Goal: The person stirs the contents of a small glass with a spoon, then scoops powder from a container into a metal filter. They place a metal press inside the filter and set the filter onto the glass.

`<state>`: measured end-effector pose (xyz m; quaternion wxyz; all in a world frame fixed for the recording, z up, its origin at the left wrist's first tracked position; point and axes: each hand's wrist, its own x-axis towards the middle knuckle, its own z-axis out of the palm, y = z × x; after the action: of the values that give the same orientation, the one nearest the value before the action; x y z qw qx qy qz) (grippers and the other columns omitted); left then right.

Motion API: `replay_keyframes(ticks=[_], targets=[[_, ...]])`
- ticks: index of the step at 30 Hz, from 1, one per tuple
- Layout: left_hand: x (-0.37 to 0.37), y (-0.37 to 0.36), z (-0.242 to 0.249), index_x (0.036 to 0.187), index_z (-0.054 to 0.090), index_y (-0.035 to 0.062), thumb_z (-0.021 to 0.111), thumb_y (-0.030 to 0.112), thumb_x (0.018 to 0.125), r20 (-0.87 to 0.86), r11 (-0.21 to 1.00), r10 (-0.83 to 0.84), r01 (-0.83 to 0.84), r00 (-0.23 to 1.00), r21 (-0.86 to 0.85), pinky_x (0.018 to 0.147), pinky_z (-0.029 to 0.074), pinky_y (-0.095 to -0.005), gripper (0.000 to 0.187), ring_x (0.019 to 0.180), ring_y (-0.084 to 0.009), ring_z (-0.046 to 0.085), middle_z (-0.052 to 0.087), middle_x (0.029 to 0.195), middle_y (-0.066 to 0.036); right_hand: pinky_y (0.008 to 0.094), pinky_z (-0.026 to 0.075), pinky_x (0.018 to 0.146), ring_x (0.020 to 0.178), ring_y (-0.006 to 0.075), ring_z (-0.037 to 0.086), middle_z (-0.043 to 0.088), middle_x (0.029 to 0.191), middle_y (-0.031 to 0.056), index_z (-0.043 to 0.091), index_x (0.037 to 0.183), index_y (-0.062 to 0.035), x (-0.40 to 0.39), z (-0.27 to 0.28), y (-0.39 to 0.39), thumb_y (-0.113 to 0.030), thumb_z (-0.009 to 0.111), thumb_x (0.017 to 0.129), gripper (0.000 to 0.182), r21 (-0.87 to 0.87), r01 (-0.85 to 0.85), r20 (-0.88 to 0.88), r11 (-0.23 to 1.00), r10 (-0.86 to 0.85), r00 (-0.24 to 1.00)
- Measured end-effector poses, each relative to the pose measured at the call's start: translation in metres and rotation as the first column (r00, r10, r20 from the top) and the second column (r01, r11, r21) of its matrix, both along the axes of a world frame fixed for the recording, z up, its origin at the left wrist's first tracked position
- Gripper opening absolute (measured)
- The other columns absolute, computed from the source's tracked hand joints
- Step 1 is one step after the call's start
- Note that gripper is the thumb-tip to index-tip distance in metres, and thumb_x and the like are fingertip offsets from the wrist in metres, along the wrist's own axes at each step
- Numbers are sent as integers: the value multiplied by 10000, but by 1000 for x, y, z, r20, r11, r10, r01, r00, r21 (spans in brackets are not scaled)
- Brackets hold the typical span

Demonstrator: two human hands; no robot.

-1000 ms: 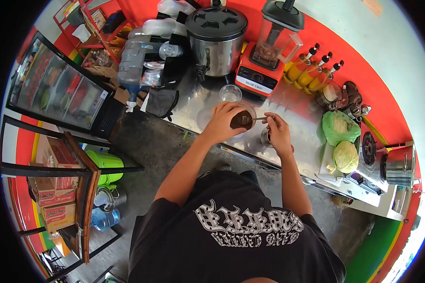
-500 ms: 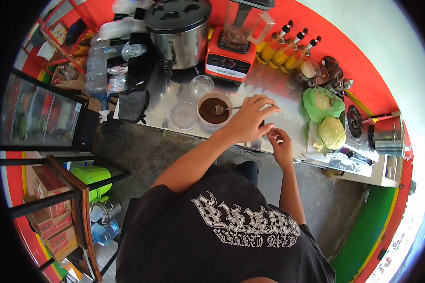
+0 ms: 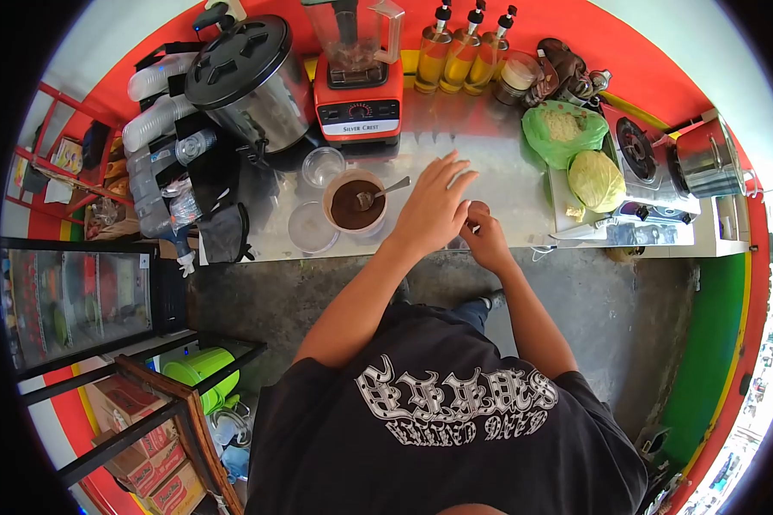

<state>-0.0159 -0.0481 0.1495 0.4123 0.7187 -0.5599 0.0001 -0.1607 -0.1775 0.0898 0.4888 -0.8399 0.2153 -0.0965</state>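
Observation:
My left hand hovers over the front part of the steel counter, its fingers apart and nothing seen in it. Close beside it on the right is my right hand, with fingers curled together; whatever they may hold is too small to make out. Left of my hands stands a tub of dark brown paste, with a metal spoon leaning in it. A clear round lid lies at its left, and a clear plastic cup stands behind it.
A red blender and a steel dispenser stand at the back left. Three pump bottles line the wall. On the right are a cabbage, a green bag, a knife and a stove with a pot.
The camera view has shifted, so the counter items appear further left. My hands remain close together, with the right hand's fingers now more curled.

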Motion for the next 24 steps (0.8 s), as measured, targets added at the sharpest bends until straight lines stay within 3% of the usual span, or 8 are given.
replay_keyframes(ticks=[7,10,12,18,20,22,23,24], targets=[[-17,19,-14,1518,534,48,702,56,943,-74,1000,0,1,997,17,1315,278,-554,600,1588,-406,332,474,1623,-181,365,525,757,801,230,634,705,941,146,737,1100,63,2,-15,-23,-123,773,960,236,0,-57,91,998,57,994],[-20,28,-23,1599,448,56,720,51,933,-114,998,47,-42,992,40,1313,277,-545,719,1601,-415,305,414,1675,-192,331,509,714,764,166,619,716,882,92,712,1093,50,5,-6,-29,-139,751,996,217,-38,-94,49,995,95,994],[-23,37,-28,1658,344,50,788,103,909,-214,997,74,-63,974,54,1309,288,-530,873,1625,-419,245,302,1730,-217,376,530,732,750,242,641,704,877,146,733,1083,61,6,0,-30,-166,778,971,257,10,-106,13,994,106,994],[-33,57,-69,1732,71,64,907,177,828,-289,965,212,-154,933,211,1306,292,-501,1237,1643,-428,167,158,1771,-238,401,515,701,712,268,627,678,814,179,720,984,55,13,-8,-31,-216,777,983,277,-15,-163,2,987,163,987],[-37,59,-79,1732,26,52,909,144,815,-362,962,238,-169,901,214,1302,305,-486,1277,1632,-443,196,184,1761,-255,406,507,696,703,274,623,665,793,184,718,955,54,13,-8,-30,-233,754,1004,293,-10,-192,12,981,192,981],[-37,62,-93,1734,-18,55,911,125,804,-544,953,289,-183,788,241,1281,336,-474,1317,1580,-445,322,310,1706,-273,408,501,691,707,258,629,683,779,168,719,937,48,15,-15,-26,-255,719,1036,319,-55,-185,22,981,187,982],[-34,62,-100,1734,-18,55,911,125,804,-547,953,290,-186,786,238,1281,336,-474,1317,1580,-445,322,310,1706,-273,408,501,691,707,258,629,683,779,168,719,937,48,15,-19,-22,-255,719,1036,319,-58,-189,19,980,190,981],[-30,60,-109,1727,61,45,918,120,790,-573,958,281,-194,770,210,1254,370,-468,1272,1527,-431,404,402,1647,-259,403,493,682,702,237,623,694,776,155,727,934,43,15,-19,-18,-264,702,1051,329,28,-146,13,989,145,989]])
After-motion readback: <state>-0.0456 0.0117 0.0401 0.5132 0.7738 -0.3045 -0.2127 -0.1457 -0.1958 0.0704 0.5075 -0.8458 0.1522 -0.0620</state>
